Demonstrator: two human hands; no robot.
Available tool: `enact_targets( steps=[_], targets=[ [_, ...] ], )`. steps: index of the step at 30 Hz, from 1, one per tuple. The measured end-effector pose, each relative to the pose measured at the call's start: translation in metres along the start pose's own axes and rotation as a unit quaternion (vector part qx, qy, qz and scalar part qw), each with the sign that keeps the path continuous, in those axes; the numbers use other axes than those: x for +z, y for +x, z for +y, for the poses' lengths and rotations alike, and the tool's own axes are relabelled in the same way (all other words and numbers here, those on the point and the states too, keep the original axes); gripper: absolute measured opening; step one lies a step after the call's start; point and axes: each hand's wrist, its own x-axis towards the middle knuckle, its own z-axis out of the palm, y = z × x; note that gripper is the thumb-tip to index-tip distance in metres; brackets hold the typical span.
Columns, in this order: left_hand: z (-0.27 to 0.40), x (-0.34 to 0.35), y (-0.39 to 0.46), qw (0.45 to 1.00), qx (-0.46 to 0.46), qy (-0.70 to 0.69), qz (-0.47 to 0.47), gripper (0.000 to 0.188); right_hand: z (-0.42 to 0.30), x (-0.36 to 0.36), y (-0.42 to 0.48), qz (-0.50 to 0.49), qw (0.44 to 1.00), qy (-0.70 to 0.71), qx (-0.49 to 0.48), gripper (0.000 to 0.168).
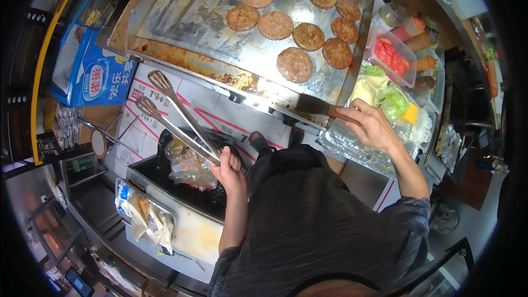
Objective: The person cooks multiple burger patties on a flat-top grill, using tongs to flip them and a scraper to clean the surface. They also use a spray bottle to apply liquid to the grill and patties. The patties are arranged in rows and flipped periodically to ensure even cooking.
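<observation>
My left hand grips the hinge end of metal serving tongs, whose slotted tips are apart and hold nothing. The tongs extend up and left over the floor. My right hand is closed around the wooden handle of a metal spatula. Its blade lies at the front right edge of a flat-top griddle. Several round browned meat patties lie on the griddle's right half, in loose rows. The patty closest to the spatula is just above and left of its blade.
Right of the griddle stand a plastic tub of red slices, lettuce, sliced cheese and sauce bottles. A bin lined with black plastic is below the tongs. A blue box and a round stool stand left.
</observation>
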Motion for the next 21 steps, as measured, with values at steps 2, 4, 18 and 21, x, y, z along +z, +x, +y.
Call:
enact_targets(
  steps=[2, 4, 18, 21],
  targets=[
    [-0.005, -0.005, 0.007, 0.997, -0.020, 0.041, 0.065, 0.027, 0.007, 0.006, -0.010, -0.015, 1.000, -0.001, 0.021, 0.035],
    [-0.011, -0.011, 0.015, 0.991, -0.023, 0.079, 0.104, 0.027, 0.011, 0.015, -0.013, -0.008, 1.000, -0.008, 0.009, 0.036],
    [-0.137, -0.209, 0.031, 0.740, 0.056, 0.600, 0.298, 0.026, -0.013, 0.064, 0.092, 0.053, 0.988, -0.053, -0.132, 0.038],
    [-0.139, -0.226, 0.027, 0.727, 0.045, 0.591, 0.347, 0.032, -0.022, 0.072, 0.109, 0.056, 0.987, -0.043, -0.142, 0.035]
  ],
)
